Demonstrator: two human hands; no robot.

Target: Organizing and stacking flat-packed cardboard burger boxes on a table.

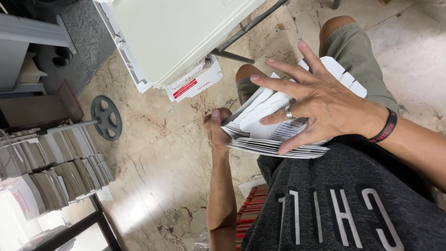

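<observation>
A stack of flat white cardboard sheets [274,135] is kept over the lap, gripped at its end by the left hand [216,130] so it's steadied, while the right hand [316,100] is spread flat on top, fingers wide open. Similar bundles [60,162] are shelved left of the stack.

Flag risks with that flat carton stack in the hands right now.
1. The left hand grips only one edge of the stack, and the sheets fan apart there; some could slide out onto the floor.
2. The right hand lies spread flat on top, not gripping, so it may not stop a slip.
3. The stack is over the lap, not on the table; a dropped sheet would likely scatter.
</observation>
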